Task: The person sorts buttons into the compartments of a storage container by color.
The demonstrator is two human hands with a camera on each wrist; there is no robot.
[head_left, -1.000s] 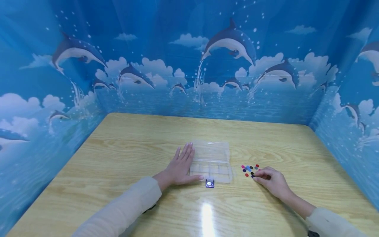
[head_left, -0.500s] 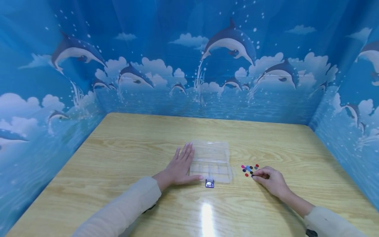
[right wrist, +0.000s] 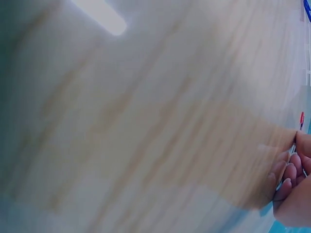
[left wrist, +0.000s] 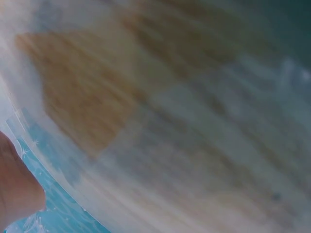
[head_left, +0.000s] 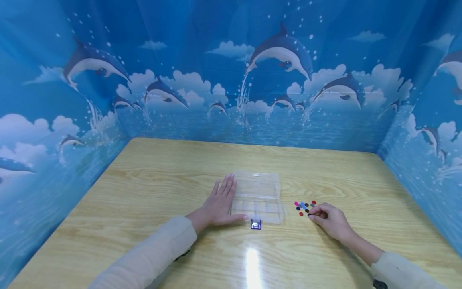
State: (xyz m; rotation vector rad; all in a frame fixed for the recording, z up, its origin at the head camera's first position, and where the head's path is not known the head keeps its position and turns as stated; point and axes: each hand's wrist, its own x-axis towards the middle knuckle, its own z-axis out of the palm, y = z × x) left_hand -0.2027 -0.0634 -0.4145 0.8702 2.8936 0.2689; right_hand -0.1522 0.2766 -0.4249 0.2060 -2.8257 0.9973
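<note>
A clear plastic box [head_left: 257, 185] is set on the wood-grain worktop [head_left: 173, 168], its lid folded back flat on the far side and its near half divided into compartments. The left hand [head_left: 219, 204] is laid palm down along the box's left side; its fingers are released and stretched out straight, with the thumb extended along the near edge. Just beside the thumb tip, a small purple-and-silver piece [head_left: 256, 224] is seen at the box's near edge.

To the right of the box, a loose cluster of small round discs [head_left: 303, 205] is spread on the worktop, in pink, red, blue, grey and black. At the near right side of the cluster, a dark disc [head_left: 309, 214] is pinched between the thumb and forefinger of the right hand [head_left: 333, 222], low over the worktop; in the right wrist view the other fingers are seen curled in.

Both arms are covered by pale sleeves [head_left: 155, 251]. Behind the worktop and at its sides, a blue curtain [head_left: 202, 28] is hung, printed with dolphins, clouds and water.
</note>
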